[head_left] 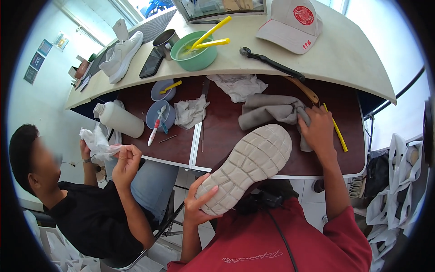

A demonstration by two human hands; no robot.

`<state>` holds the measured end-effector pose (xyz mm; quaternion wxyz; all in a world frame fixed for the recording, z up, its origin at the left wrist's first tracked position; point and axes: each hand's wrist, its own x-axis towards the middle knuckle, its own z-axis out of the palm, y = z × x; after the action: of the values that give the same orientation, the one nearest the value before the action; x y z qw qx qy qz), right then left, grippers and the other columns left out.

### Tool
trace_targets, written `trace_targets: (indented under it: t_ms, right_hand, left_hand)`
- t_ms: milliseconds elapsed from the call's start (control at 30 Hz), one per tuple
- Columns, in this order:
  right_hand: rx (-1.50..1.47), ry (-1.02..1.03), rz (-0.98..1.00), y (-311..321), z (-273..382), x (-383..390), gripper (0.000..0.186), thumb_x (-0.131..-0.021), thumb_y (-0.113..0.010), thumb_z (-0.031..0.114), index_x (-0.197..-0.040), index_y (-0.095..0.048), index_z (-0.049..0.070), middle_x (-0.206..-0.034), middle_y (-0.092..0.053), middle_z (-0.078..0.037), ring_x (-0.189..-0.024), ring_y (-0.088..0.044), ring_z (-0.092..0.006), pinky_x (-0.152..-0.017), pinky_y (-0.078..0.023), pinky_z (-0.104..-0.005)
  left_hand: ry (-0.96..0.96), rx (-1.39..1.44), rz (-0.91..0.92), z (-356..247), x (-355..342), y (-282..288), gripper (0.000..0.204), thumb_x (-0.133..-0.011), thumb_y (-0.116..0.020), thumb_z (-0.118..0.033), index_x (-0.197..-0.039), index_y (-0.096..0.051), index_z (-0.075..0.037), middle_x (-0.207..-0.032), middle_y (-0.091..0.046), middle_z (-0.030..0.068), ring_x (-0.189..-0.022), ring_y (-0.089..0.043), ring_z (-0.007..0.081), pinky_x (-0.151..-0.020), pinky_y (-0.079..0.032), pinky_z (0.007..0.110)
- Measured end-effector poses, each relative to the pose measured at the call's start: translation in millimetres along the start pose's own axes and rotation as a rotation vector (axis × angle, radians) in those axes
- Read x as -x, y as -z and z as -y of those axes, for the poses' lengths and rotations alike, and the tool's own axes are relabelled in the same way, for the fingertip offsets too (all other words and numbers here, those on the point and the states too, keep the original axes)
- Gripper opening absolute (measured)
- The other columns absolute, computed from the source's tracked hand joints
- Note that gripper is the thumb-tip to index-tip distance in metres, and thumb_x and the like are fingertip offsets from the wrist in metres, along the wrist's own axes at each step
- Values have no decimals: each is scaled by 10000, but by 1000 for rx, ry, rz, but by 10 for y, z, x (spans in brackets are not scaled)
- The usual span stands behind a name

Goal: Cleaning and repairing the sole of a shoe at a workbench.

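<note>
My left hand (198, 201) grips a shoe (249, 167) by one end, its pale beige segmented sole turned up. The shoe's upper is mostly hidden beneath the sole. At the right of the dark red tabletop, my right hand (318, 128) pinches a grey cloth (267, 109) that lies bunched on the surface. Just right of that hand lies a yellow stick-like handle (336, 129). Beyond the cloth, a wooden-handled tool (306, 89) reaches out from the raised counter's edge.
A co-worker (77, 195) at left handles a white cloth (97, 141). Nearby stand a white bottle (120, 120) and a blue bowl (161, 117) with a toothbrush. The raised counter (235, 63) carries a green bowl (194, 61), a black brush (272, 63), a cap (290, 25) and a white shoe (121, 59).
</note>
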<state>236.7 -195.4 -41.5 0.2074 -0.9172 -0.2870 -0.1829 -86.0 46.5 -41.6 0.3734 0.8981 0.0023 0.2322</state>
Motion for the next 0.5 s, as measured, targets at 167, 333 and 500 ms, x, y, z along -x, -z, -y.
trace_targets:
  t_ms: [167, 333, 500]
  right_hand:
    - [-579, -210, 151, 170, 41, 43, 251, -937, -668, 229, -895, -686, -18, -834, -656, -121, -789, -580, -288, -738, -443, -406]
    - [-881, -310, 31, 308, 139, 174, 314, -1018, -622, 282, -1011, -674, -27, -862, -651, -47, -810, -550, -126, -749, -451, -295]
    - [-888, -310, 117, 378, 112, 246, 324, -1016, -634, 289, -1091, -673, -24, -939, -655, -35, -877, -570, -112, -810, -463, -270]
  left_hand:
    - [-71, 105, -192, 112, 32, -129, 975, -591, -953, -504, -1401, -572, -118, -1389, -526, 332, -1228, -597, 462, -974, -536, 500]
    - [-59, 64, -14, 2, -117, -11, 991, -547, -1000, -286, -1419, -555, -133, -1466, -472, 259, -1311, -535, 441, -1054, -491, 491]
    - [-94, 93, -105, -97, -95, -34, 1107, -529, -1015, -353, -1473, -475, -142, -1453, -418, 198, -1295, -520, 417, -1033, -497, 533]
